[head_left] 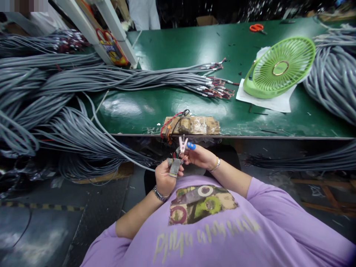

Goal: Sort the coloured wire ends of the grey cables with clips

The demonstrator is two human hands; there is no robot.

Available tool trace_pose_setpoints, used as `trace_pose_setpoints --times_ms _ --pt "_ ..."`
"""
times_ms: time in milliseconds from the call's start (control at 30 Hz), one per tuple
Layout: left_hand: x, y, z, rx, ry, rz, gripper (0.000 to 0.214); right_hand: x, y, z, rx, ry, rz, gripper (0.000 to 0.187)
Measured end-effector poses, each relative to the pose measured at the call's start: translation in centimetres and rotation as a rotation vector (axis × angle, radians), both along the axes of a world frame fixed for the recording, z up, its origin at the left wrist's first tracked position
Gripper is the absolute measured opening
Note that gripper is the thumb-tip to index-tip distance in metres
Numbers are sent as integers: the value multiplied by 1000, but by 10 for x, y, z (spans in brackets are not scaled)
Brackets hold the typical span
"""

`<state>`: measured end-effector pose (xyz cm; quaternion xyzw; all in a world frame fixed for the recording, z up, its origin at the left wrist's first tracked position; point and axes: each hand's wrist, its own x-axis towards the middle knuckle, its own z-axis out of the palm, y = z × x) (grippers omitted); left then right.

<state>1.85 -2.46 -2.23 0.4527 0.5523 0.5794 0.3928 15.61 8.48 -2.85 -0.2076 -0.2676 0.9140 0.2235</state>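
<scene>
Hands (166, 178) (199, 156), seemingly in a pinch on wires (174, 155), just outside the table edge (250, 137).

The cable (147, 168) I hold looks like smooth plastic. The table top (172, 42) is glossy, the block (211, 126) on it rough wood. My watch band (159, 194) seems shiny metal, my shirt (278, 211) matt cloth.

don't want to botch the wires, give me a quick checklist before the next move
1. Grey round cable held in left hand: ok.
2. Thin coloured wires standing out of the cable end: ok.
3. Pale pink plastic clip at the right hand: ok.
4. Clip gripping a wire: cannot tell, too small.
5. Blue fingertip cover on the right hand: ok.
6. Orange-handled scissors close by: not ok, far across the green table.
</scene>
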Motion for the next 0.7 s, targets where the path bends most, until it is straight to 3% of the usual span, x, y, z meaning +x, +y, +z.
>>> trace_pose_setpoints --times_ms 100,333,533,700 --pt "-4 1 -1 60 130 22 14 -1 3 3 5 -41 -42 53" --pt "-10 12 7 226 586 65 10 -19 -1 10 223 -159 -345 48" --pt "-8 23 11 385 829 103 15 -24 -3 9 85 -68 -314 50" --pt "-5 26 10 458 884 100 18 -27 -2 8 38 -20 -372 45"
